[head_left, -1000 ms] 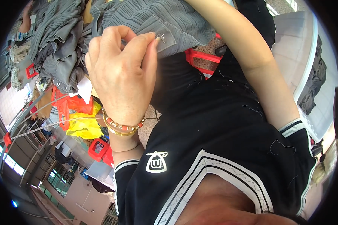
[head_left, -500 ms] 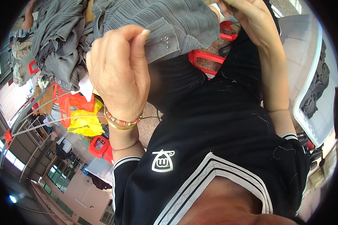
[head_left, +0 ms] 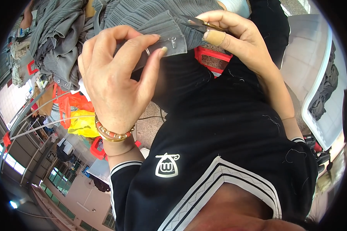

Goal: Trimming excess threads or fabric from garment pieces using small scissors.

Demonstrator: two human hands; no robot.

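My left hand (head_left: 113, 79) pinches the edge of a grey ribbed garment (head_left: 142, 17), thumb and index fingertip on its flat band. A small metal hook (head_left: 173, 41) sits on the band near its corner, and another bit of shiny metal (head_left: 147, 51) shows between my fingers. Close by on the right, my right hand (head_left: 245, 38) is closed round dark thread snips (head_left: 200, 25). Their blades are parted and point left, near the band's upper edge. A tan wrap (head_left: 215, 37) covers the tip of my right thumb.
More grey garments (head_left: 61, 34) are heaped at the upper left, above red (head_left: 71, 104) and yellow (head_left: 83, 123) bags. Below the fabric is a red plastic frame (head_left: 214, 57). A pale bin (head_left: 316, 104) holding dark cloth stands at the right. Part of another person's arm (head_left: 27, 17) shows at far upper left.
My right hand has come down and in toward the band, bringing the snips into view. My left hand has shifted slightly left, with its thumb and index finger further apart.
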